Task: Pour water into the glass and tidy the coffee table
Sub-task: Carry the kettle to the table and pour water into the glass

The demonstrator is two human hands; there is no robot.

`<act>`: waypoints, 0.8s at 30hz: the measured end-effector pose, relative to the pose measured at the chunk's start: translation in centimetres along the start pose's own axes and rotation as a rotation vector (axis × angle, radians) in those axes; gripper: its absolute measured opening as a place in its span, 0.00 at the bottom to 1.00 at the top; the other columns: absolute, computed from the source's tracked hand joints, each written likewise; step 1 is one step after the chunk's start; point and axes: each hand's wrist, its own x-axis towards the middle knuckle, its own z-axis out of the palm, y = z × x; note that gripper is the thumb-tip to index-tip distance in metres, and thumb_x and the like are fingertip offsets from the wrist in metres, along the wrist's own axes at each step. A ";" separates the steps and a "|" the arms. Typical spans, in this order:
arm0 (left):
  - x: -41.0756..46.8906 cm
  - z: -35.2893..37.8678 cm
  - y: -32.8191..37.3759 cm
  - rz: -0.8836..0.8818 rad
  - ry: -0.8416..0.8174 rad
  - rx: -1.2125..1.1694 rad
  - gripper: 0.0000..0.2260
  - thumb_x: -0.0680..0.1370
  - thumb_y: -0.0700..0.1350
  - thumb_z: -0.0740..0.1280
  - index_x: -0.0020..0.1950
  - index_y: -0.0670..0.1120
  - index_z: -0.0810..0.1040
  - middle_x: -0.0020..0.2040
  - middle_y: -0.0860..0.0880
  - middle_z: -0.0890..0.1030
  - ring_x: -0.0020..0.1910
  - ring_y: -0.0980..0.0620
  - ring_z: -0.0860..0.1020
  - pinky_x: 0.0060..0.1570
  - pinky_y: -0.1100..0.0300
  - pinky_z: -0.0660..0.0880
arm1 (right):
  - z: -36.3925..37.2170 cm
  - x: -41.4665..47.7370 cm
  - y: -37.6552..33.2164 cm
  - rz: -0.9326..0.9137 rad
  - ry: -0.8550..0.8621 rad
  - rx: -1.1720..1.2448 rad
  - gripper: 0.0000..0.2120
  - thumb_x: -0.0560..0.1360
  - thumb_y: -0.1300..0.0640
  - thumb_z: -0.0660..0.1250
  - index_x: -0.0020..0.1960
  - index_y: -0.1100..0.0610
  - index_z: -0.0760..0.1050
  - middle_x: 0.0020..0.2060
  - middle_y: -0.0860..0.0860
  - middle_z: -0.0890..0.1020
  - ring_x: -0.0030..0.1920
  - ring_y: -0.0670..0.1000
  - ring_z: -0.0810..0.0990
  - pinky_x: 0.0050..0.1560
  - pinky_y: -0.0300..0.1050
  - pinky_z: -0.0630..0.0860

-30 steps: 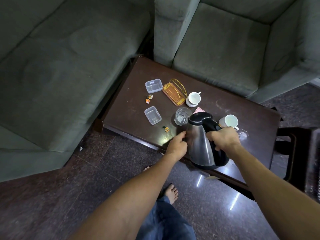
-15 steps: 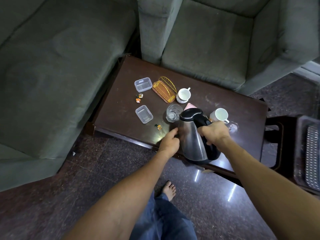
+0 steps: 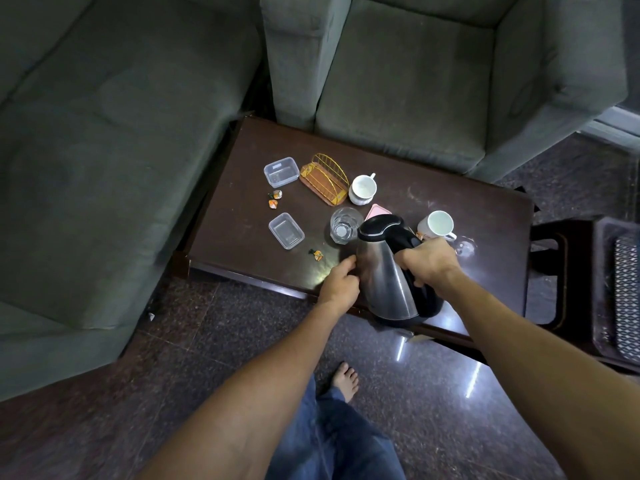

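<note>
Your R grip [image 3: 427, 261] wraps kettle [image 3: 388, 271] handle, L grip [image 3: 341, 284] curled vs its side; glass [image 3: 344, 225] on surface [image 3: 485, 209] just beyond spout. Tip slow, spout over rim, don't overfill.

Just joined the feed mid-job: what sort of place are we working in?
Likely a home living room or lounge: a grey-green sofa and armchair flank a low dark coffee table holding mugs and a kettle.
</note>
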 end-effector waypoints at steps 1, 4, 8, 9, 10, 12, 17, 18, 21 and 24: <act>-0.1 0.0 0.1 -0.005 0.008 -0.003 0.27 0.76 0.34 0.57 0.69 0.57 0.77 0.51 0.71 0.78 0.66 0.51 0.78 0.71 0.45 0.72 | 0.0 0.0 0.0 0.000 0.000 0.002 0.06 0.64 0.56 0.69 0.34 0.60 0.77 0.26 0.55 0.81 0.22 0.54 0.79 0.29 0.42 0.77; -0.2 0.1 0.4 -0.019 0.013 0.002 0.27 0.77 0.34 0.57 0.71 0.54 0.76 0.51 0.70 0.78 0.66 0.51 0.77 0.71 0.46 0.72 | -0.1 -0.1 0.0 0.000 0.002 -0.006 0.07 0.64 0.56 0.69 0.34 0.60 0.78 0.25 0.55 0.80 0.22 0.54 0.79 0.30 0.42 0.77; -0.3 0.2 0.5 -0.028 0.015 0.007 0.27 0.78 0.35 0.57 0.74 0.53 0.74 0.60 0.63 0.77 0.69 0.51 0.76 0.72 0.46 0.71 | -0.2 -0.1 0.0 -0.007 0.006 -0.011 0.06 0.65 0.57 0.69 0.33 0.60 0.77 0.24 0.54 0.80 0.23 0.55 0.79 0.30 0.42 0.76; -0.4 0.2 0.6 -0.028 0.019 0.001 0.27 0.78 0.34 0.57 0.74 0.52 0.73 0.61 0.62 0.77 0.69 0.50 0.76 0.73 0.46 0.70 | -0.2 -0.1 0.0 -0.007 0.005 -0.011 0.06 0.65 0.57 0.69 0.34 0.60 0.77 0.24 0.54 0.80 0.23 0.54 0.79 0.30 0.42 0.76; -0.4 0.2 0.6 -0.029 0.018 -0.001 0.27 0.78 0.34 0.57 0.74 0.52 0.73 0.61 0.62 0.77 0.69 0.50 0.76 0.73 0.46 0.71 | -0.2 -0.1 0.0 -0.007 0.004 -0.010 0.06 0.65 0.57 0.69 0.34 0.60 0.77 0.24 0.54 0.80 0.23 0.54 0.79 0.30 0.42 0.77; -0.4 0.3 0.5 -0.035 0.013 0.008 0.27 0.78 0.34 0.57 0.74 0.52 0.74 0.59 0.63 0.77 0.68 0.50 0.76 0.72 0.46 0.71 | -0.2 -0.1 0.0 -0.006 0.003 -0.010 0.07 0.65 0.56 0.69 0.35 0.61 0.78 0.25 0.55 0.81 0.23 0.54 0.79 0.30 0.42 0.78; -0.3 0.3 0.2 -0.039 0.014 0.000 0.27 0.76 0.37 0.57 0.72 0.55 0.75 0.59 0.64 0.78 0.68 0.50 0.76 0.72 0.45 0.71 | -0.3 -0.2 0.0 -0.003 -0.002 -0.016 0.07 0.65 0.56 0.70 0.36 0.61 0.79 0.27 0.55 0.82 0.23 0.54 0.79 0.30 0.42 0.78; -0.3 0.3 0.2 -0.042 0.014 -0.002 0.27 0.76 0.37 0.57 0.72 0.55 0.75 0.60 0.64 0.78 0.68 0.50 0.77 0.72 0.45 0.71 | -0.3 -0.2 0.0 -0.006 0.000 -0.017 0.07 0.65 0.56 0.69 0.36 0.61 0.79 0.27 0.55 0.81 0.23 0.54 0.79 0.30 0.42 0.78; 0.0 0.3 -0.1 -0.040 0.024 -0.015 0.30 0.71 0.41 0.56 0.72 0.56 0.74 0.65 0.61 0.78 0.68 0.51 0.77 0.73 0.45 0.70 | -0.2 -0.2 -0.1 -0.012 0.009 -0.015 0.06 0.65 0.57 0.69 0.34 0.60 0.78 0.25 0.54 0.80 0.22 0.54 0.78 0.30 0.43 0.79; -0.1 0.3 -0.2 -0.046 0.028 -0.010 0.30 0.70 0.42 0.56 0.71 0.57 0.74 0.62 0.62 0.78 0.68 0.51 0.77 0.72 0.46 0.71 | -0.2 -0.2 -0.2 -0.014 0.007 -0.019 0.06 0.65 0.57 0.69 0.33 0.60 0.77 0.24 0.54 0.80 0.22 0.55 0.78 0.30 0.42 0.77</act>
